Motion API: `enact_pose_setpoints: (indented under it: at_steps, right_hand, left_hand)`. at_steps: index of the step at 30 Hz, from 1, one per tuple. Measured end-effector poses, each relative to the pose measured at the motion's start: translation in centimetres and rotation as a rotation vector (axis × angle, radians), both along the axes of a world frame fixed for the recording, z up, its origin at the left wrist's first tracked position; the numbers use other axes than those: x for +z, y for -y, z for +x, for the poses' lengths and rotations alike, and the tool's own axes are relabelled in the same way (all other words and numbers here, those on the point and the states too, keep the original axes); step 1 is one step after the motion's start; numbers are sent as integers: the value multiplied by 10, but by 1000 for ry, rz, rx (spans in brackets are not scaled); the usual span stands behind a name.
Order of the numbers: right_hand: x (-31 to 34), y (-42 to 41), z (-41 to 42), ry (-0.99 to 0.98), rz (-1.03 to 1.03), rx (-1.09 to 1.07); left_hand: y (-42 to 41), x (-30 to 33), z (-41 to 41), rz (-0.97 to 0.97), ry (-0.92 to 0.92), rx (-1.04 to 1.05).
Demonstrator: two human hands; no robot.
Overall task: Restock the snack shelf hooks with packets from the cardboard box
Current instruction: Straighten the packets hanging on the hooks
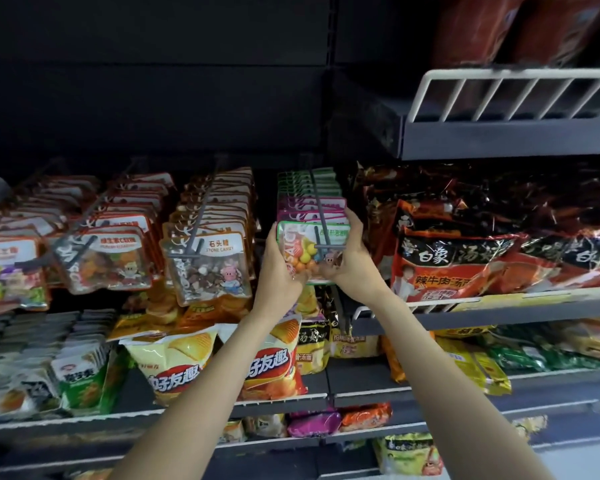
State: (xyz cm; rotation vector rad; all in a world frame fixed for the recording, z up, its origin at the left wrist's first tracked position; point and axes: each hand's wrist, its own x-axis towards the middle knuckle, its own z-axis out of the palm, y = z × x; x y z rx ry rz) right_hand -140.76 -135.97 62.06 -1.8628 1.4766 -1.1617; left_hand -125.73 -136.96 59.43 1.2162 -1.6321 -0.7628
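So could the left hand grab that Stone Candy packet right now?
Probably not right away. The left hand is busy holding the green-topped packet together with the right hand. The Stone Candy packet hangs just beside it, uncovered, so a freed hand likely could.

A single wide-angle camera, worn on the person's head, faces straight into a dark metal shop shelving unit [499, 140] at close range, angled slightly downward. Both bare forearms rise from the bottom edge toward the centre, where the left hand [280, 268] and right hand [350, 263] meet at a grey wire hook [321, 216], so the hooks sit about an arm's reach away. The dark back panel fills the far top. A white wire shelf guard [513, 95] at the upper right appears tilted and bowed by the lens. Lower shelf edges run across the near bottom, curving toward the frame's sides. No second view shares the scene.
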Motion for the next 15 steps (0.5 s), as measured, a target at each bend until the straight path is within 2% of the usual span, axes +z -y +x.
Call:
enact_pose_setpoints:
  at_steps: [4, 10, 15]
  right_hand:
    - [-7, -2, -2, -123, -69, -20]
    - [-4, -11, 3, -118, -108, -90]
    - [-3, -23, 15, -264, -164, -177]
  left_hand:
    - [-8, -3, 0, -60, -53, -19]
    - [-2, -2, -5, -75, -80, -50]
    - [-8, -13, -14, -115, -156, -30]
